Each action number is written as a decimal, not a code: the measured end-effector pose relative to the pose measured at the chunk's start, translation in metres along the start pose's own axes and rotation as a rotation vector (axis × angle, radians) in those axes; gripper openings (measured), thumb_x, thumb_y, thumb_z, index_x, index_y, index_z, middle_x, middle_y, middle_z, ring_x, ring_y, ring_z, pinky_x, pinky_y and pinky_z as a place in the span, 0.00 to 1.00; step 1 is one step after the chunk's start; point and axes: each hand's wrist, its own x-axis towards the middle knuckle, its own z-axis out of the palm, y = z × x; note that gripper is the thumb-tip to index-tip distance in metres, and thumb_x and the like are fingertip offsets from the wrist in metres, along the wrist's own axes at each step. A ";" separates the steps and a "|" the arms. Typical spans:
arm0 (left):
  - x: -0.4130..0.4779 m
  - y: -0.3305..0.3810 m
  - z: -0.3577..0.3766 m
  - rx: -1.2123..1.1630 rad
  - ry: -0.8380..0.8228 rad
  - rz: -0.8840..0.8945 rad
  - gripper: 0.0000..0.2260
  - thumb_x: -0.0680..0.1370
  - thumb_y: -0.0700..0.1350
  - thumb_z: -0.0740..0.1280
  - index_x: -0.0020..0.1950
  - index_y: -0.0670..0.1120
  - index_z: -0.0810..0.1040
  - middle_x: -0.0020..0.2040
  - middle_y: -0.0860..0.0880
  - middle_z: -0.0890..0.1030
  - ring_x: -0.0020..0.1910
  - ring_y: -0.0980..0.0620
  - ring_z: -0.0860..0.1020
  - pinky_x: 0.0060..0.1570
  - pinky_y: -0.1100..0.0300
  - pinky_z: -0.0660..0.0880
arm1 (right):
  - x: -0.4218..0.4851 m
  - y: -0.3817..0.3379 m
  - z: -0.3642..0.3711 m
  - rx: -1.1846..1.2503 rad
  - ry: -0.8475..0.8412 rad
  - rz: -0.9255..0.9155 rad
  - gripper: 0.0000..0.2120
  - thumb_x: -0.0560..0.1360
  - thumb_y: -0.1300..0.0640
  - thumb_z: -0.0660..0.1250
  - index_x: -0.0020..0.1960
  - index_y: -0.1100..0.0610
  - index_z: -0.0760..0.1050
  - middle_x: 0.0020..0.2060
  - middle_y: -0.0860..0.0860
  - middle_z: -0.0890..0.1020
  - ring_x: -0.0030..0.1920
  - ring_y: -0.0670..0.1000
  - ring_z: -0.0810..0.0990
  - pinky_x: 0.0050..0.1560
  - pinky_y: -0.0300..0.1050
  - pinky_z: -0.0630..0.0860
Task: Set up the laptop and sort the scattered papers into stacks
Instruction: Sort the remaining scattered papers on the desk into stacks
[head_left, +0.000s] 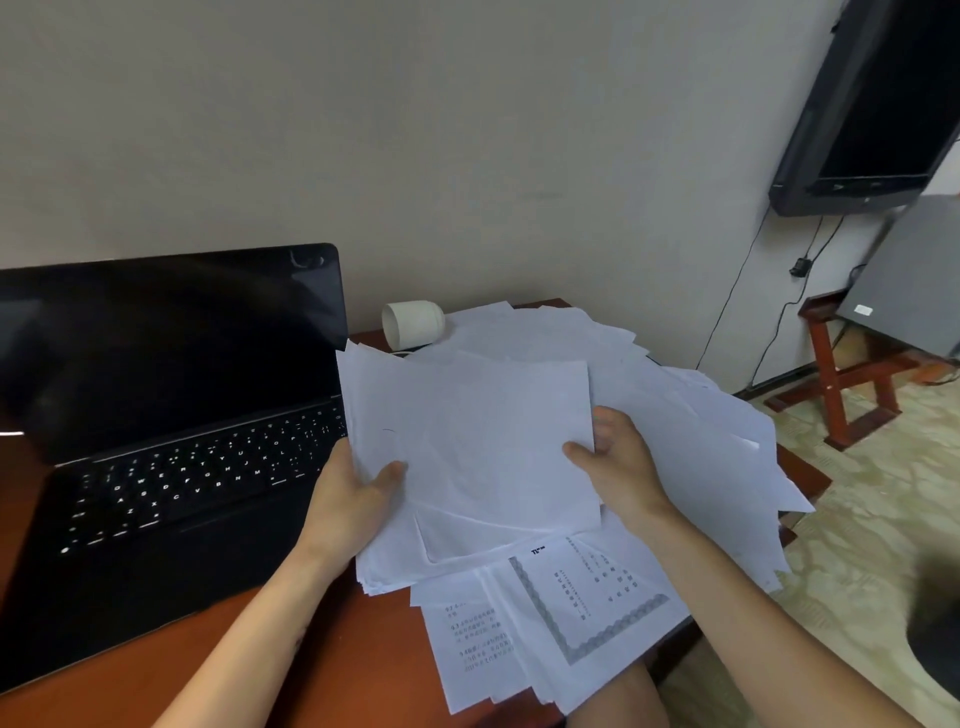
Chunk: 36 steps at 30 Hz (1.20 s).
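— What do your fingers hold?
— My left hand (353, 493) and right hand (618, 462) each pinch one side of a sheaf of sheets (478, 441), thumbs on top.
— And around it?
— Scattered papers (701, 431) lie beneath on the table (332, 665); the open laptop (171, 415) sits just left.

Laptop (171, 415) is cut off at the left edge, and its right side is hidden behind the held sheets (478, 441). Left hand (348, 499) and right hand (618, 462): only thumbs show on top, fingers hidden under the sheets. Print on the bottom pages (587, 597) is too small to read. Wall screen (878, 104) is cropped top right. Dark blur (935, 623) at the right edge can't be identified. Cup (413, 323) is partly hidden by loose papers (675, 415).
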 end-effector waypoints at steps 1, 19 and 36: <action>0.001 0.000 0.000 -0.004 0.002 -0.004 0.12 0.81 0.44 0.71 0.62 0.52 0.74 0.57 0.54 0.82 0.56 0.52 0.82 0.58 0.51 0.80 | -0.001 0.000 0.000 -0.025 -0.022 0.021 0.20 0.76 0.68 0.69 0.64 0.52 0.71 0.49 0.54 0.86 0.48 0.54 0.84 0.45 0.41 0.79; 0.005 -0.008 -0.003 -0.018 -0.110 0.037 0.16 0.82 0.40 0.69 0.66 0.56 0.76 0.58 0.55 0.85 0.56 0.54 0.85 0.55 0.51 0.82 | -0.004 0.004 0.031 -0.570 -0.281 -0.244 0.16 0.78 0.65 0.57 0.59 0.51 0.75 0.46 0.49 0.73 0.53 0.51 0.66 0.54 0.41 0.68; 0.004 -0.005 -0.002 -0.054 0.003 0.052 0.16 0.82 0.40 0.69 0.65 0.59 0.75 0.60 0.55 0.83 0.58 0.50 0.83 0.60 0.44 0.80 | -0.031 0.020 -0.103 -1.206 -0.224 -0.273 0.30 0.80 0.34 0.57 0.78 0.45 0.63 0.75 0.41 0.68 0.72 0.50 0.66 0.69 0.50 0.66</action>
